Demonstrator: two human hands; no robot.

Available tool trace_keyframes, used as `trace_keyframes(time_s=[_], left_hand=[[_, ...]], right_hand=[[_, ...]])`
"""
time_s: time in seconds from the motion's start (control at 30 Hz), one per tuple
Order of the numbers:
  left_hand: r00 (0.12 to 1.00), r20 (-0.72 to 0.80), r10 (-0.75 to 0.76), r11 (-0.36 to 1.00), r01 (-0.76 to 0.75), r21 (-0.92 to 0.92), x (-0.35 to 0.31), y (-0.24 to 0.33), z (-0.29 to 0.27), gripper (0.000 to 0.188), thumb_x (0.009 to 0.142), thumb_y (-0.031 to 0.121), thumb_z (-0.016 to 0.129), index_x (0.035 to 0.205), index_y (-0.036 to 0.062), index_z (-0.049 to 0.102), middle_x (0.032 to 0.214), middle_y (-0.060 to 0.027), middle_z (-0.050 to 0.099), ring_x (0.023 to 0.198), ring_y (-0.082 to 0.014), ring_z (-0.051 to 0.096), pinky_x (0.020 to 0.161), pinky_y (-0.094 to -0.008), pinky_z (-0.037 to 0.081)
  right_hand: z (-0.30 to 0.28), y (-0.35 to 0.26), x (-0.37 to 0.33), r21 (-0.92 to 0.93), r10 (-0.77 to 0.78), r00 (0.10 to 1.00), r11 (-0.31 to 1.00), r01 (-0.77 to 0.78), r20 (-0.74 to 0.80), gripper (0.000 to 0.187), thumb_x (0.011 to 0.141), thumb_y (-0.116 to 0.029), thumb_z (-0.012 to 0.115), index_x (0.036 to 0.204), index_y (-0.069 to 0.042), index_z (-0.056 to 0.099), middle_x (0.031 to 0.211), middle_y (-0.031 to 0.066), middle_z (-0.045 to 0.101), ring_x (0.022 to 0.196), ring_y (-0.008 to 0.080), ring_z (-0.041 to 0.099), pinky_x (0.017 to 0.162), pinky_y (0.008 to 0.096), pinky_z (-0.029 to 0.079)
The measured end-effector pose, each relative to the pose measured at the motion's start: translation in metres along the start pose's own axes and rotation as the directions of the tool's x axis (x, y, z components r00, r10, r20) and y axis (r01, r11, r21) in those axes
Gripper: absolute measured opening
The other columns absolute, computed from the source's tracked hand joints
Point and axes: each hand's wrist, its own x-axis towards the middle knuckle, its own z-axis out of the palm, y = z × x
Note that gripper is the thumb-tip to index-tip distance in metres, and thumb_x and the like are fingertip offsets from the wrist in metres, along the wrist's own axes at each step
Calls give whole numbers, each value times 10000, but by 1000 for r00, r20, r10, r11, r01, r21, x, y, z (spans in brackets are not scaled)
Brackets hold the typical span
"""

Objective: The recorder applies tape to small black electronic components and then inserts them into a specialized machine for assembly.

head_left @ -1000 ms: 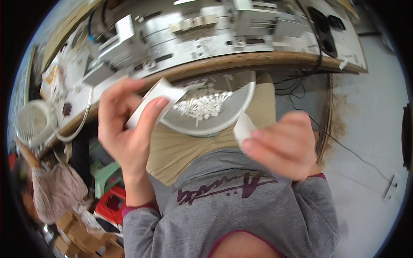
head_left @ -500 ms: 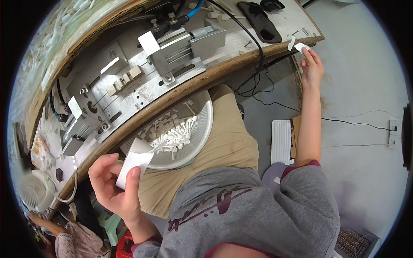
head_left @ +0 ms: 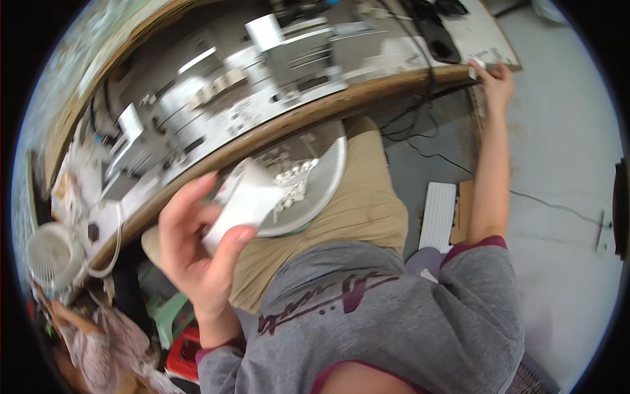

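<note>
Head view: landmark = white basket (head_left: 333, 180) on the lap, small white parts (head_left: 289, 177) inside. Left hand (head_left: 209, 253), at the basket's near left, grasps a white roll (head_left: 248, 202) between thumb and fingers; the roll overlaps the basket's left side in view, contact can't be told. Right hand (head_left: 495, 88), well right of and beyond the basket, has fingertips on a white scrap (head_left: 479, 67) by the bench edge (head_left: 394, 80); can't tell if pinched or just touched. Metal fixture (head_left: 298, 56) sits beyond the basket, phone (head_left: 441, 44) farther right
</note>
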Motion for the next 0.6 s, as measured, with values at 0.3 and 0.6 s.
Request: trace_keyframes(time_s=[0.3, 0.6], left_hand=[[990, 86, 115, 991, -121, 57, -2, -13, 0, 490, 723, -34, 761, 1172, -54, 565, 1160, -149, 636, 912, -180, 675, 826, -267, 500], [971, 98, 219, 958, -233, 169, 7, -8, 9, 404, 708, -11, 768, 1094, -5, 649, 1014, -111, 690, 837, -184, 658, 768, -277, 491]], right_hand=[[3, -110, -144, 388, -423, 902, 849, 359, 89, 309, 856, -121, 710, 1121, -9, 598, 1009, 65, 619, 867, 118, 570, 733, 228, 473], [1, -197, -254, 675, -781, 273, 624, 394, 562, 287, 627, -100, 833, 886, -40, 725, 829, 55, 640, 747, 167, 573, 626, 276, 440]])
